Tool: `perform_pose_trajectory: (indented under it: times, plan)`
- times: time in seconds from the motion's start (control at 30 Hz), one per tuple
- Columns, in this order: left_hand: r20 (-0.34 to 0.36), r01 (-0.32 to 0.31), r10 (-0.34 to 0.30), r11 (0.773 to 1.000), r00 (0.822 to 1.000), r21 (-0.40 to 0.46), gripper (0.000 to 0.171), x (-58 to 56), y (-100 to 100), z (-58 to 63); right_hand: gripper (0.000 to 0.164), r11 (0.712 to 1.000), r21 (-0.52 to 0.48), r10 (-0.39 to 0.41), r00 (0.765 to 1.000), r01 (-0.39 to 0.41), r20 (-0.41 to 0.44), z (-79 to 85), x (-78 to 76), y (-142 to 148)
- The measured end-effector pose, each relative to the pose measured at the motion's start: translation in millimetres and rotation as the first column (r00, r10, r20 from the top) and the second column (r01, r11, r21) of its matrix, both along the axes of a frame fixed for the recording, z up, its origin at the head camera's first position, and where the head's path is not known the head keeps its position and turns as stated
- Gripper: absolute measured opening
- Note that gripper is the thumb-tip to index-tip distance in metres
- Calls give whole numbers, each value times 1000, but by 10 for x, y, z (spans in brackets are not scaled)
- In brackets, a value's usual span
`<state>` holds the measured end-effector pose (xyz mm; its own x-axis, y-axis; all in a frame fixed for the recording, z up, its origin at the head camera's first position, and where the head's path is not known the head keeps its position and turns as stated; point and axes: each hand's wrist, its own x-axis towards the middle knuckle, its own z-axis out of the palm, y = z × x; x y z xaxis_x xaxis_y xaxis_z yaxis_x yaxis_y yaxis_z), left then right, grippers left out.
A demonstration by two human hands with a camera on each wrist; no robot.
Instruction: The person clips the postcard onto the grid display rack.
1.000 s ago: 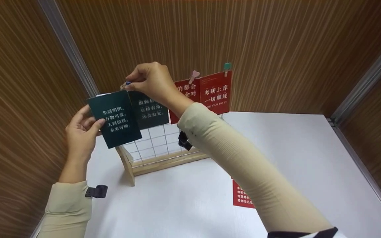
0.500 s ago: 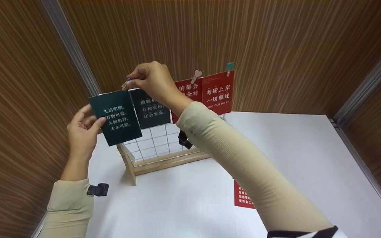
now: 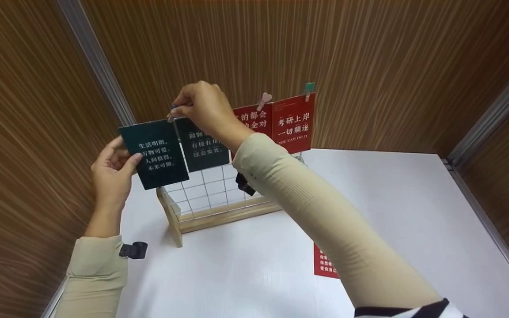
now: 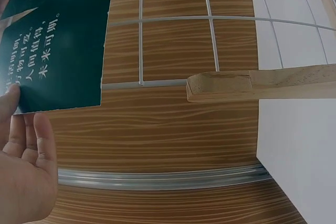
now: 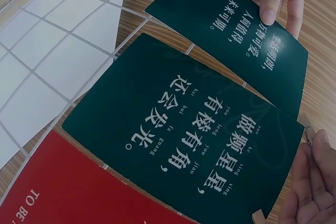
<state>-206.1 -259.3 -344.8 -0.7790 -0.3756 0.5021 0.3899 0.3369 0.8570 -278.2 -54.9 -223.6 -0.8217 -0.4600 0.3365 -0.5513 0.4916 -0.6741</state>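
My left hand (image 3: 114,172) holds a dark green card (image 3: 161,152) with white Chinese writing by its left edge, thumb in front and fingers behind. The right hand (image 3: 208,106) pinches a small clothespin (image 5: 307,127) with a bit of blue on it, right at that card's top right corner. Next to it a second green card (image 5: 173,124) hangs on the wire grid rack (image 3: 208,187), partly covered by the right hand in the head view. A small wooden clothespin (image 5: 259,216) sits on this second card's top edge.
Farther right on the rack hang two red cards, one (image 3: 252,117) under a pink heart clothespin (image 3: 264,100), the other (image 3: 294,121) under a teal clothespin (image 3: 309,87). The rack's wooden base (image 3: 228,218) stands on a white table (image 3: 245,265). Another red card (image 3: 325,267) lies partly beneath the right forearm.
The held green card has turned slightly straighter and its lower edge has risen. The right hand's clothespin has come down to the card's top right corner.
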Motion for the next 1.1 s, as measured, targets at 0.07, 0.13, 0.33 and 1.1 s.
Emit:
perform_pose_trajectory:
  times: [0.07,0.13,0.33,1.1]
  plan:
    - [-20,-1,1,1000,1000,-9,45,-5,7,11,17,1000,3,5,1000,-5,4,0,4,-1]
    - [-32,0,0,1000,999,-14,45,-7,14,23,17,1000,9,5,1000,-5,5,1,5,-2]
    - [-15,-3,3,1000,1000,2,44,4,41,49,17,1000,17,-5,1000,5,6,12,8,-13]
    - [131,-53,38,993,991,108,31,-17,116,96,14,995,95,-39,999,41,-31,-20,-12,-52]
